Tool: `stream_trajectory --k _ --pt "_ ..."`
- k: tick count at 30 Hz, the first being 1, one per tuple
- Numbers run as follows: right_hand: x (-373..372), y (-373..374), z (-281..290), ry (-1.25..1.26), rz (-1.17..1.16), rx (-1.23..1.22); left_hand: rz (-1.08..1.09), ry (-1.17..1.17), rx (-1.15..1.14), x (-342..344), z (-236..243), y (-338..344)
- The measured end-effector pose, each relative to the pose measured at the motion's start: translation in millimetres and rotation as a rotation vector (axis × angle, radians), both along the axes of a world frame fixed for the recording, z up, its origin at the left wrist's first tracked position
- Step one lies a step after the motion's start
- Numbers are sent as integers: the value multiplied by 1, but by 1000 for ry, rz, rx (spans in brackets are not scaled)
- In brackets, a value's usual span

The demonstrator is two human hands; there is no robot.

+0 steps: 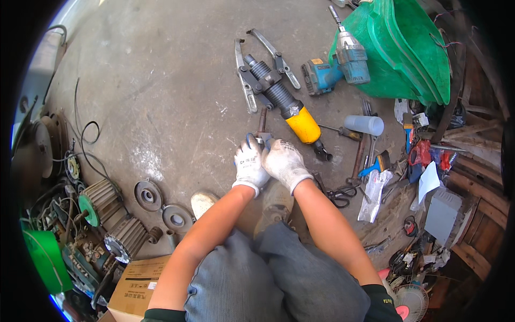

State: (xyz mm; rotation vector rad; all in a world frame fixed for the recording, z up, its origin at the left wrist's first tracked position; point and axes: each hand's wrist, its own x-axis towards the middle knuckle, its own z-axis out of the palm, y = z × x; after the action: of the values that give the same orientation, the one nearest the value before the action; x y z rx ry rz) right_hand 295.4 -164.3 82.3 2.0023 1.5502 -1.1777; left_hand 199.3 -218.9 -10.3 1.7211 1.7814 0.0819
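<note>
My left hand (250,165) and my right hand (287,162), both in white work gloves, meet low over the floor between my shoes. Their fingers close together on a small greyish piece, mostly hidden by the gloves. A rusty metal bar (262,120) sticks out just beyond the fingertips; whether it touches the piece I cannot tell. Close by on the right lies a hydraulic puller (303,124) with a yellow body, a black threaded section and metal jaws pointing away from me. Farther right, a teal cordless impact wrench (353,59) rests beside a green plastic container (399,53).
Right of me lie a screwdriver (351,133), a translucent cup (365,124), scissors (341,196), a hammer (356,174) and brushes (375,163). On the left are flanged metal discs (148,195), motor rotors (129,236), cables and a cardboard box (137,287).
</note>
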Motion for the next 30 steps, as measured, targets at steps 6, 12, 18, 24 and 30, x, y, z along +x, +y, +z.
stream_trajectory --k 6,12,18,24,30 --pt "36 -9 32 74 3 47 57 -7 -49 26 25 -4" --pt "42 19 34 31 -40 13 -30 61 65 40 33 11" --pt "62 -3 5 93 -41 36 26 -14 1 47 21 6" --pt "52 7 8 24 -69 -81 -20 25 -52 49 27 2" --pt "68 -20 -23 70 -79 99 25 -4 -45 45 12 25"
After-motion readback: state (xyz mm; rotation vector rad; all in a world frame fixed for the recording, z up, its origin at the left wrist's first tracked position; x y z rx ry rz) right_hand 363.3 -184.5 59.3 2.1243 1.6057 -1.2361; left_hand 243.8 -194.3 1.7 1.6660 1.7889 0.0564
